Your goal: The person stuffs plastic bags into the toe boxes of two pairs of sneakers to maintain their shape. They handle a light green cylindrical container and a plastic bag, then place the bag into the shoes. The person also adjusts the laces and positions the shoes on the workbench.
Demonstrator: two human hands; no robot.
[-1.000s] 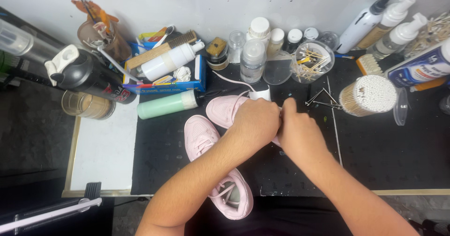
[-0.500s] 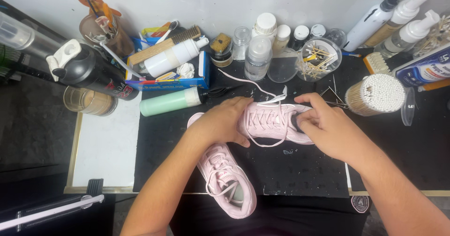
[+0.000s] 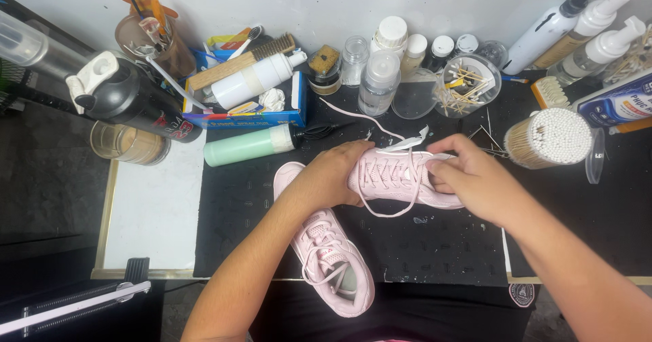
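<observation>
Left hand: the left hand [image 3: 333,175] is clasped over the toe end of a pink sneaker [image 3: 401,177], fingers curled over the top and front so the toe is hidden beneath them.
Right hand: the right hand [image 3: 475,179] grasps the heel end of the same shoe, thumb lying along the upper near the collar, fingers wrapped behind.
Held shoe: it lies sideways between the two hands, toe towards the left hand, laced face up to the camera, on or just above a black work mat [image 3: 441,240]; which of the two, I cannot tell.
Lace: a loose pink lace [image 3: 380,209] hangs in a loop below the shoe, between the two grips.
Tongue: a pale tongue tab [image 3: 407,141] sticks up just beyond the shoe, between the hands on the far side.
Second shoe: a matching second pink sneaker [image 3: 326,254] lies below and under the left forearm, its toe end hidden behind the left hand and its open collar near the mat's near edge.
Beyond the left hand: a mint-green tube [image 3: 244,146] lies on its side, near the knuckles.
Further beyond: a blue box [image 3: 244,119] holding a white bottle and a brush.
Beyond the right hand: a round tub of cotton swabs [image 3: 549,138], close to the fingers but apart from them.
Far side, between the grips: a clear squat bottle [image 3: 379,82] among small jars.
</observation>
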